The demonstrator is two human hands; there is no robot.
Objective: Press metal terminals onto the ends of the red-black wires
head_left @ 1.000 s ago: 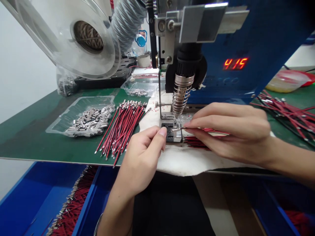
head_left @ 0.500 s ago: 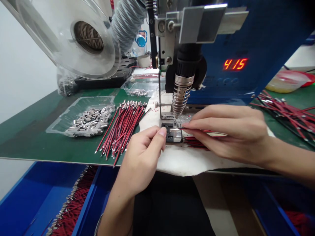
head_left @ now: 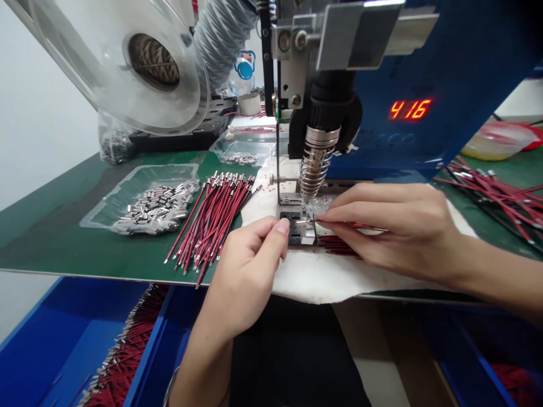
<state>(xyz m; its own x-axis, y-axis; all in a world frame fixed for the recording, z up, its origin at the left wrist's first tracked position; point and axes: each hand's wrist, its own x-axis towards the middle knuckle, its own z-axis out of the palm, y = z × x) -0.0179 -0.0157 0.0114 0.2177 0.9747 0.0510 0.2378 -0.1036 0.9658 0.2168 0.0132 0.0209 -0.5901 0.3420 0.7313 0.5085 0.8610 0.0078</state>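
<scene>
My right hand (head_left: pixel 392 226) pinches a red-and-black wire (head_left: pixel 369 227) by thumb and fingertips, its front end at the metal fixture (head_left: pixel 309 233) under the machine head. A small silver cylindrical part (head_left: pixel 302 222) lies on the fixture, just left of those fingertips. At the fixture's black left part my left hand (head_left: pixel 254 265) is closed, thumb pressed on the curled index finger; whatever is between them is hidden. A spring-wrapped tip (head_left: pixel 318 164) points down just above the fixture. More red-and-black wires (head_left: pixel 339 245) lie beneath my right hand.
Left of the fixture lies a bundle of wires with silver ends (head_left: pixel 216 215). Beyond it a clear tray (head_left: pixel 99 206) holds loose silver cylinders. The blue machine (head_left: pixel 424 68) stands behind, its display (head_left: pixel 410 109) reading 416. Blue bins (head_left: pixel 55 328) sit below the green table (head_left: pixel 42 226).
The display has gone from 415 to 416. The view has shifted slightly. Both hands keep nearly the same place, and the silver part now sits a little closer to the fixture's metal block.
</scene>
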